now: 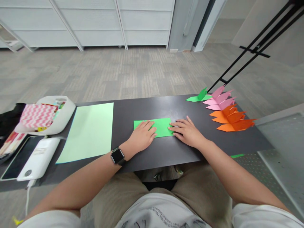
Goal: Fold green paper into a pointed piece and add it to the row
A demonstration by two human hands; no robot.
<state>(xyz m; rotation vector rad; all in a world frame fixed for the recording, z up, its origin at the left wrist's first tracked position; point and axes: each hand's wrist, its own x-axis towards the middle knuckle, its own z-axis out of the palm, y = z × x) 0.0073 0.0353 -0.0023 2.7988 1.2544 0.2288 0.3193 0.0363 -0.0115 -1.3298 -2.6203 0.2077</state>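
Observation:
A bright green paper rectangle point(161, 127), which looks folded, lies flat on the dark table point(152, 109) in front of me. My left hand point(142, 135) rests on its left part, palm down with the fingers stretched out. On the right end, the fingertips of my right hand point(187, 131) touch the paper, fingers spread. Neither hand grips anything. A pale green sheet stack point(91, 131) lies to the left of my left hand. Beyond my right hand stand folded paper pieces: green point(199, 96), pink point(220, 99) and orange point(231, 118).
At the left are a white basket point(63, 118) with a pink zigzag-patterned item point(38, 115), a white power bank point(39, 158) with a cable, and a dark-screened phone point(16, 158). A black metal stand point(251, 50) rises behind the table's right end.

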